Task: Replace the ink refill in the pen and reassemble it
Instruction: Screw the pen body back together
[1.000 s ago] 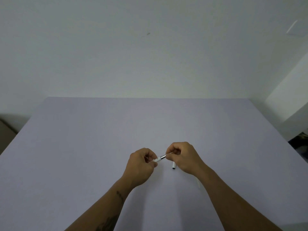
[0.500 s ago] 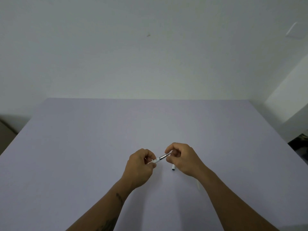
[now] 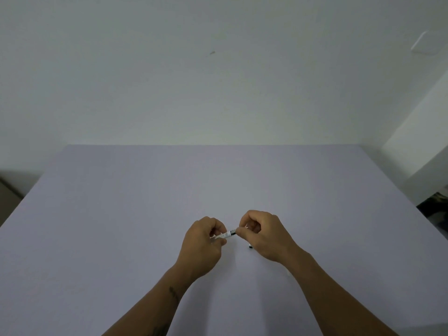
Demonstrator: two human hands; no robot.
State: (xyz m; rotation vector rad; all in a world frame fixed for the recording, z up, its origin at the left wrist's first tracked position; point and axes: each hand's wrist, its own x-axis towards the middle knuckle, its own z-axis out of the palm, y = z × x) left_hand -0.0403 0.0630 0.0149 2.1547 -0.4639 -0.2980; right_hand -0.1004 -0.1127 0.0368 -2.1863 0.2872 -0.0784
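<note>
A thin white pen barrel with a dark and silver band at its right end runs between my two hands, just above the table. My left hand pinches the barrel's left part between thumb and fingers. My right hand is closed on the pen's tip end, which its fingers hide. A small white pen piece with a dark end lies on the table, mostly hidden under my right hand.
The lilac table stretches wide to a white wall behind. Dark clutter sits off the table's right edge, and a brown object off the left edge.
My right hand has slid left along the pen, so less of the silver tip section shows. The hands are closer together and the pen lies flatter.
</note>
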